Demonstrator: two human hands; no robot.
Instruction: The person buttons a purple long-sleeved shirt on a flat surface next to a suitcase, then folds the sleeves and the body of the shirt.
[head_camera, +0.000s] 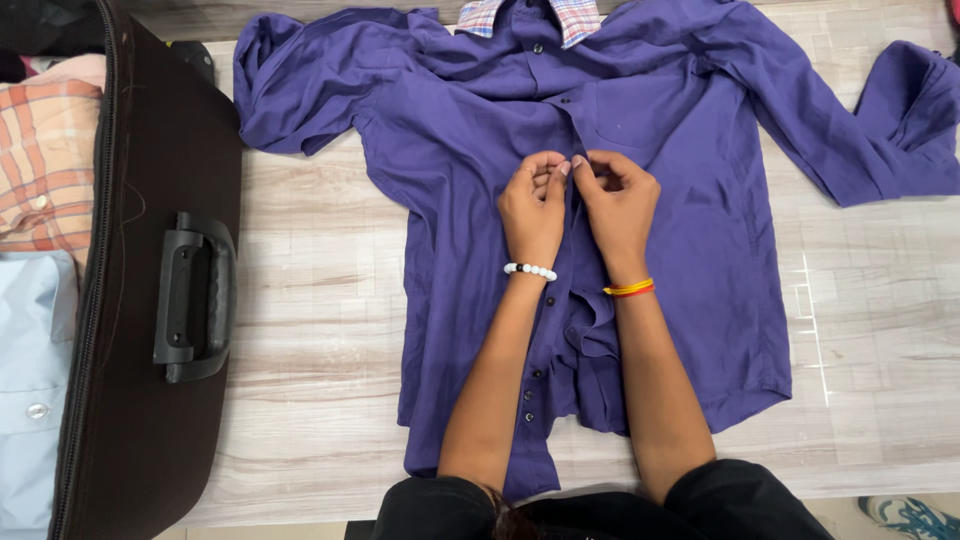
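A purple long-sleeved shirt (690, 250) with a plaid inner collar lies face up on a pale wood-grain surface, sleeves spread to both sides. My left hand (533, 205) and my right hand (615, 205) meet at the shirt's front placket, mid-chest, fingers pinched on the fabric edges around a button. The left wrist has a white bead bracelet, the right a yellow and red band. Above my hands the placket looks closed; below them it hangs apart, with dark buttons (530, 395) showing along the left edge.
An open dark suitcase (150, 400) with a black handle (195, 298) lies at the left, holding folded shirts: an orange plaid one (45, 160) and a light blue one (30, 370). A shoe (910, 515) shows at the bottom right, on the floor.
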